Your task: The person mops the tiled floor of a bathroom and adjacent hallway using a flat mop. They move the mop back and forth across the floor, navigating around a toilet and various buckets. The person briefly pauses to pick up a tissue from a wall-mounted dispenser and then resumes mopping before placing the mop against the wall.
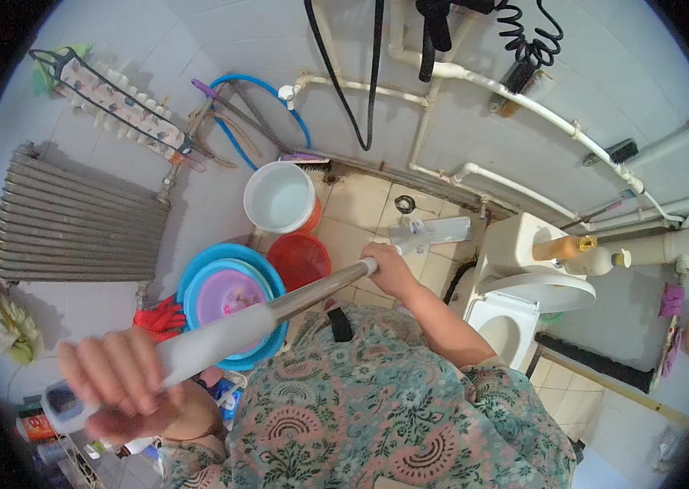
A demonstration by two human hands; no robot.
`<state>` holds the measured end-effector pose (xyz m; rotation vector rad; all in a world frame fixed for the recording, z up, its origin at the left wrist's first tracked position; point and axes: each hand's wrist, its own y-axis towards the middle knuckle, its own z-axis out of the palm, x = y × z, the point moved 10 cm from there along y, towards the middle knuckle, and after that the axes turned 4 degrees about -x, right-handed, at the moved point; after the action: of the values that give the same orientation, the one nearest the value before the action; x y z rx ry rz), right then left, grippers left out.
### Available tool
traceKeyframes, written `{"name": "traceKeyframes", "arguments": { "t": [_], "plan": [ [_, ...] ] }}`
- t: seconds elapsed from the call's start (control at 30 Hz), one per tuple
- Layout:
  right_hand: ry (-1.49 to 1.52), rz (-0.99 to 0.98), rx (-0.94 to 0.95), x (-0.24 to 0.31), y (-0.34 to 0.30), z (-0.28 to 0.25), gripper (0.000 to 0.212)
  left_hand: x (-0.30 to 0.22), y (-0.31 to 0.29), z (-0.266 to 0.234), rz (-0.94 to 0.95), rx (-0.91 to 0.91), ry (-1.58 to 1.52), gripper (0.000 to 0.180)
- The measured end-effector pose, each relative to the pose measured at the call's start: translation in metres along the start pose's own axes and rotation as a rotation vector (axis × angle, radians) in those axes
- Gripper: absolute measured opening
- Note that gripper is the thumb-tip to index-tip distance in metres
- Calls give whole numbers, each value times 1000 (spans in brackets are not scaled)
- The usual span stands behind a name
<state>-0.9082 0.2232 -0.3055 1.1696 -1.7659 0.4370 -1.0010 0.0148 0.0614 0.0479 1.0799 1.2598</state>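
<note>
A long mop [316, 289] with a thick white grip and a shiny metal tube slants across the front of my body. Its pale, flat head [446, 231] rests on the tiled floor near the round drain [405, 204]. My right hand [391, 271] is wrapped round the tube at a white collar, farther along toward the head. At lower left, my left hand [126, 383] lies over the upper end of the white grip, its fingers slightly blurred and curved around it.
A white bucket [279, 196] of water, a red basin [299, 259] and stacked blue and purple basins [232, 306] stand left of the pole. To the right is a toilet [503, 322], its tank holding bottles [597, 261]. A radiator [79, 220] and pipes [523, 99] line the walls.
</note>
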Motion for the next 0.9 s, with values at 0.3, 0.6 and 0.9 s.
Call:
{"name": "traceKeyframes", "arguments": {
  "t": [0.3,0.6,0.9],
  "plan": [
    [-161,335,15,-123,-25,-33,20,93,-29,23,-233,46,492,40],
    [-55,170,242,-84,23,41,19,40,-19,8,-104,-99,763,42],
    [18,118,137,-45,34,49,13,15,-22,6,-61,-72,685,44]
  ]
}}
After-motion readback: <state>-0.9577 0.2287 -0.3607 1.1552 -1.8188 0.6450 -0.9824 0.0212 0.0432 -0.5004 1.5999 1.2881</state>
